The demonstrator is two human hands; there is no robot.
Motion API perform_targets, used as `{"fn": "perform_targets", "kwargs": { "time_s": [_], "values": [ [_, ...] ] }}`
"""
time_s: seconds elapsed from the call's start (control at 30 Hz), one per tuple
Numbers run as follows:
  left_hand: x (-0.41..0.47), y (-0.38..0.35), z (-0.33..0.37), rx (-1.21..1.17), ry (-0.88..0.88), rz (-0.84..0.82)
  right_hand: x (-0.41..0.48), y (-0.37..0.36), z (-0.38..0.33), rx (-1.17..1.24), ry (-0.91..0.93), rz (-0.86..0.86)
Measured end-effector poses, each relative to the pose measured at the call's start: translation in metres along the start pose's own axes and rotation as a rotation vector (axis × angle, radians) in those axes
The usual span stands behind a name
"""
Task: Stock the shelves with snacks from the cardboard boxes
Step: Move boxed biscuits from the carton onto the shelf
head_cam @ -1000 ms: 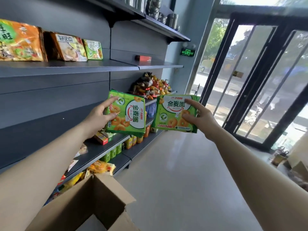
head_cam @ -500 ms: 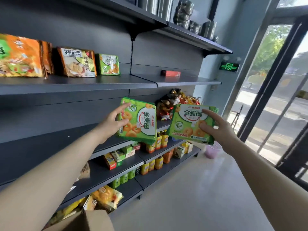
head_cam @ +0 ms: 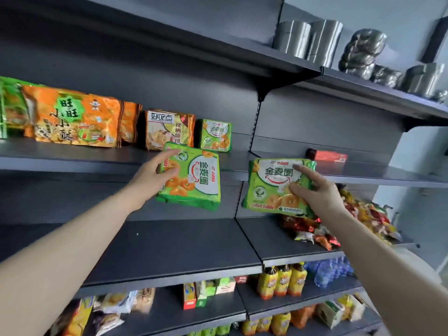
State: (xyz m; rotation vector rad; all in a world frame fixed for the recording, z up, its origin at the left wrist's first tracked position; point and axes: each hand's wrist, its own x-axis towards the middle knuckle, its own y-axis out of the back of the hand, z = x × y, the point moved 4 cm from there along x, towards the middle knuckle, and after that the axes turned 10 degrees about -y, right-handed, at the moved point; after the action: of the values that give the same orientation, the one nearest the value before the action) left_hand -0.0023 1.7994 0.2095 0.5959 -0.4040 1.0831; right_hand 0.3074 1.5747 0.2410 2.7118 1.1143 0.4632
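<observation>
Left hand pinched 1 green pack by its edge; right hand gripped a 2nd pack, both airborne before the shelf. Slick film could slip, or a careless push could topple the standing pack behind.

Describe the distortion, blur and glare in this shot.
Head view: the wide-angle lens slants the shelf edge; in the same head view the lower-left packets smear soft, the steel containers carry bright highlights, and print on the left green pack and right green pack reads sharp.
</observation>
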Motion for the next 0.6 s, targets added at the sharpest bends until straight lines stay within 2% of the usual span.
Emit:
{"fn": "perform_targets", "kwargs": {
  "time_s": [0.23, 0.47, 0.6],
  "values": [
    [0.110, 0.010, -0.025, -0.111, 0.014, 0.206, 0.158, -0.040, -0.023, 0.220, 0.038, -0.040],
    [0.161, 0.016, -0.054, -0.093, 0.042, 0.303, 0.284, -0.117, -0.017, 0.041, 0.116, -0.207],
    [0.164, 0.025, -0.070, -0.032, 0.078, 0.393, 0.331, -0.165, -0.013, 0.060, 0.162, -0.279]
  ]
}}
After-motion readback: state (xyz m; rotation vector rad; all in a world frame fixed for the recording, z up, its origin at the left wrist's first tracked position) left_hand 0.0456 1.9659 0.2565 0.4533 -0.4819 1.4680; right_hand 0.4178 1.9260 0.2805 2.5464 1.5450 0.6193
